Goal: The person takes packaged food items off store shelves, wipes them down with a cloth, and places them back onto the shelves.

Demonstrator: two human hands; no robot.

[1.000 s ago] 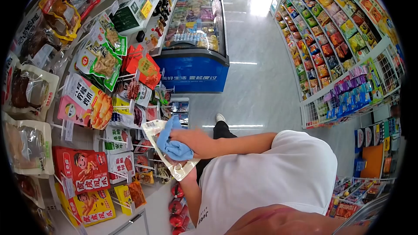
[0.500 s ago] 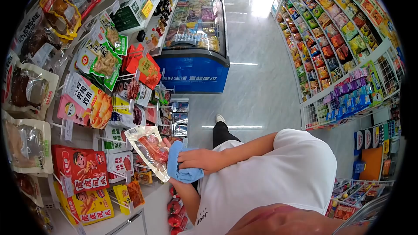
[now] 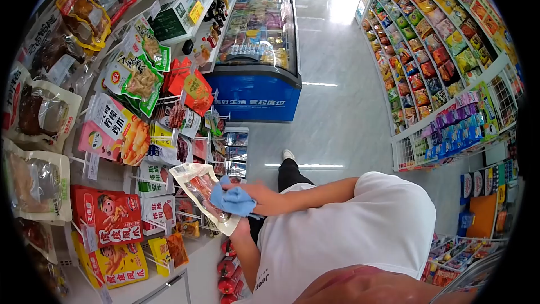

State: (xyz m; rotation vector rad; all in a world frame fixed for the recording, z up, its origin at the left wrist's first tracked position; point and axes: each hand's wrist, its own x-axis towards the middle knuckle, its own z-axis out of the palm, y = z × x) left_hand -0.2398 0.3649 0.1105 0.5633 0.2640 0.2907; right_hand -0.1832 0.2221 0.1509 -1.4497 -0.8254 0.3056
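A vacuum-packed meat pouch (image 3: 198, 184), clear with a pale border and reddish-brown contents, is tilted in front of the snack display. My left hand (image 3: 242, 229) grips its lower end, with most of the fingers hidden behind the pouch. A crumpled light blue cloth (image 3: 235, 200) is bunched in my right hand (image 3: 265, 198), which is slightly blurred. The cloth lies against the right side of the pouch. Close by hang white snack packets (image 3: 158, 209) and a red chicken-feet bag (image 3: 108, 214).
Hooks with hanging packets fill the left side, including vacuum packs (image 3: 39, 186) at the far left. A blue chest freezer (image 3: 253, 98) stands ahead beside the grey floor (image 3: 320, 118). Snack shelves (image 3: 427, 50) line the right, with a white wire rack (image 3: 410, 155) before them.
My right hand and the cloth have moved up from the pouch's lower right edge, and the cloth is bunched differently. The pouch has shifted slightly right. My left wrist shows more.
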